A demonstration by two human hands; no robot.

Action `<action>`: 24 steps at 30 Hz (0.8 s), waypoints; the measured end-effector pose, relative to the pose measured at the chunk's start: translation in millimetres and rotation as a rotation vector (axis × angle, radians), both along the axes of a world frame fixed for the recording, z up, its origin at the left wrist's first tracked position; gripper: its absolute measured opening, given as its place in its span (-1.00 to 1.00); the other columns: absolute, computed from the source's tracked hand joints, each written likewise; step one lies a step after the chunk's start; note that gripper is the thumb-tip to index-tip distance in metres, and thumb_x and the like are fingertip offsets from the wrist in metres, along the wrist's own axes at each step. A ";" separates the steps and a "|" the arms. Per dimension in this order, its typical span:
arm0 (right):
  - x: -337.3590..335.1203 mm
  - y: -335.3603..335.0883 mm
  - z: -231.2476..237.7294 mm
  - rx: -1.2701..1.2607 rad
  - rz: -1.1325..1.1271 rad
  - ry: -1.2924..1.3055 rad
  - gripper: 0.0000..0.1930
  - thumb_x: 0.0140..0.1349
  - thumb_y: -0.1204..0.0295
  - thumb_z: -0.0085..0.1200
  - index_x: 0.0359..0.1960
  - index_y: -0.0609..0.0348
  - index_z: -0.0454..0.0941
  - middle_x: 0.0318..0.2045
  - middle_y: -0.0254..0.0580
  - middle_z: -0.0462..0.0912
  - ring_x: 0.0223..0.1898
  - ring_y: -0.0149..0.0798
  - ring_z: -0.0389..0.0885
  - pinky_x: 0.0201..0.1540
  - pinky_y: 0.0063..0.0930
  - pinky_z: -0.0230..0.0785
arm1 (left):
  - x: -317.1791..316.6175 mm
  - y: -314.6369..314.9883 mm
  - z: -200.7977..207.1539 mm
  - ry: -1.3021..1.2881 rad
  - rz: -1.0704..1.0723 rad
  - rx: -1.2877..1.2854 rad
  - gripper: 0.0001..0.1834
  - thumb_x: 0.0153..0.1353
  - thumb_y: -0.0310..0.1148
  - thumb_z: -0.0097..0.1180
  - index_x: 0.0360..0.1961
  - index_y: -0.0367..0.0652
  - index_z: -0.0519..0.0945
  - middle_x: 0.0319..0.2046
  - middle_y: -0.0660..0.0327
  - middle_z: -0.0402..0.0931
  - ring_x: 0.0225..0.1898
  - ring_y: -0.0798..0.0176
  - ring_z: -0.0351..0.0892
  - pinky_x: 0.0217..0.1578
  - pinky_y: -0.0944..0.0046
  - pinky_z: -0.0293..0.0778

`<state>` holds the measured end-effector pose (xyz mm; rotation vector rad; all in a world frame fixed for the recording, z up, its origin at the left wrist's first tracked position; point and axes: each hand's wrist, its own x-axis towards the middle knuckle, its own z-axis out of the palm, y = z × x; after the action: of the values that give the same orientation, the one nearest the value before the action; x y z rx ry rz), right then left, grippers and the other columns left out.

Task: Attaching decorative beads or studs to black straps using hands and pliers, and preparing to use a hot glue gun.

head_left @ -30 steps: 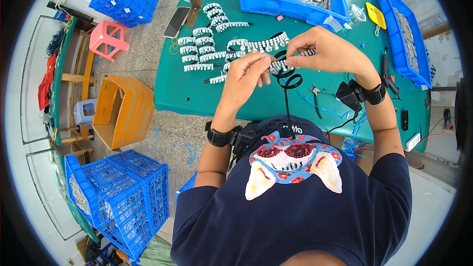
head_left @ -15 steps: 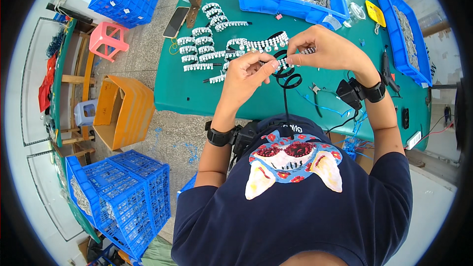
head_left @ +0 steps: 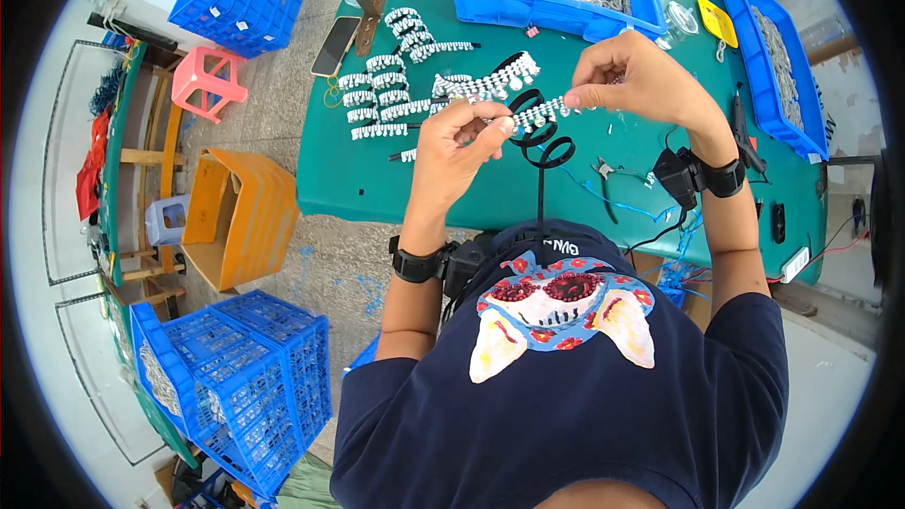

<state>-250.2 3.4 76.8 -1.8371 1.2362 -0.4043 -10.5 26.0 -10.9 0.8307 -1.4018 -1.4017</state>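
Observation:
Over the green table, a beaded rhinestone trim (head_left: 539, 115) is stretched between my two hands. Its left end is pinched between the thumb and fingers of my left hand (head_left: 462, 137). At the other end, my right hand (head_left: 627, 85) is closed on the trim, thumb against fingers. Below it a black coiled strip (head_left: 549, 151) hangs in loops, its tail running down toward my shirt. Just beyond my left hand lies a beaded band (head_left: 500, 81) with a black backing. Coiled white-beaded bands (head_left: 386, 85) are set in rows to the left.
A blue tray (head_left: 528, 9) of silvery cords stands at the far side, and another blue tray (head_left: 768, 66) is at the right. Pliers (head_left: 606, 190) lie near my right forearm, with a phone (head_left: 336, 45) by a metal post. A glue gun (head_left: 741, 127) rests at the right.
My right hand has moved right and slightly up, away from my left hand. More of the beaded trim now shows between them. The left hand has shifted slightly left.

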 end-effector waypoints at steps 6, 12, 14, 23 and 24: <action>0.4 0.3 -0.4 -0.058 0.005 -0.052 -0.83 0.10 0.39 0.28 -0.46 0.25 0.63 -0.58 -0.36 0.60 -0.54 -0.60 0.46 -0.48 -0.71 0.29 | 1.2 0.0 -0.7 0.010 -0.002 -0.043 -0.90 0.16 -0.52 0.15 -0.30 -0.30 0.61 -0.46 0.26 0.54 -0.54 0.49 0.47 -0.55 0.51 0.32; 4.6 0.1 -2.2 -0.055 0.008 -0.094 -0.83 0.11 0.40 0.28 -0.47 0.26 0.62 -0.59 -0.37 0.59 -0.55 -0.61 0.46 -0.49 -0.72 0.29 | 4.6 -0.4 -6.8 0.076 0.006 0.005 -0.87 0.11 -0.51 0.22 -0.33 -0.35 0.62 -0.48 0.22 0.55 -0.53 0.48 0.48 -0.54 0.50 0.36; 5.4 0.6 -3.0 -0.044 0.006 -0.104 -0.83 0.11 0.40 0.27 -0.47 0.26 0.62 -0.60 -0.38 0.58 -0.55 -0.61 0.46 -0.49 -0.72 0.29 | 3.8 -0.7 -8.0 0.131 -0.009 0.011 -0.87 0.11 -0.51 0.21 -0.32 -0.35 0.62 -0.47 0.22 0.55 -0.54 0.47 0.48 -0.54 0.50 0.36; 9.0 3.2 -10.9 -0.038 -0.004 -0.198 -0.76 0.10 0.29 0.29 -0.52 0.22 0.63 -0.69 -0.46 0.48 -0.62 -0.63 0.32 -0.58 -0.67 0.12 | 3.9 -1.9 -9.3 0.258 -0.053 0.039 -0.89 0.11 -0.55 0.15 -0.33 -0.37 0.61 -0.46 0.20 0.56 -0.52 0.43 0.50 -0.51 0.46 0.40; 9.6 3.4 -12.0 -0.046 0.001 -0.217 -0.77 0.10 0.29 0.29 -0.52 0.22 0.63 -0.68 -0.46 0.48 -0.61 -0.63 0.32 -0.58 -0.67 0.11 | 3.8 -2.2 -9.1 0.273 -0.068 0.056 -0.88 0.11 -0.54 0.14 -0.33 -0.37 0.61 -0.46 0.20 0.56 -0.52 0.42 0.50 -0.51 0.45 0.41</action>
<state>-240.6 6.8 64.8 -1.7797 1.0852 -0.6187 -6.7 23.8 -20.0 0.6047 -1.1951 -1.5483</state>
